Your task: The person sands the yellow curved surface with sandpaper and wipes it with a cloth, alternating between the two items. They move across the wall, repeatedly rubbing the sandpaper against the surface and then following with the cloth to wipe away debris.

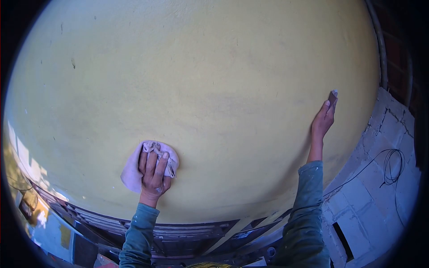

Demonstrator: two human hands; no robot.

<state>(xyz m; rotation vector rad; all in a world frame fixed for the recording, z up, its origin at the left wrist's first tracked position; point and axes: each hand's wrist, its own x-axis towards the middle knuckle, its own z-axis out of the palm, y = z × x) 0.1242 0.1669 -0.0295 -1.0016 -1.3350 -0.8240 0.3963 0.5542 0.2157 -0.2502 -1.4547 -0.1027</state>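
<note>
My left hand [154,177] grips a bunched pale lilac cloth [132,172] and presses it against the yellow wall [214,80], at the lower left of the view. Part of the cloth spreads flat around the fingers. Farther right and higher, my right hand [322,119] holds a small flat brownish piece [332,97] with a pale tip, upright close to the wall. Its exact kind is too small to make out. Faint grey smudges and a few small nicks mark the wall between and above the hands.
At the right stands a grey block wall [357,205] with a coil of black cable [393,166] and a dark slot. Dark slatted louvres [187,236] run below the yellow wall. A pipe [380,44] rises at the upper right. Sunlit clutter lies lower left.
</note>
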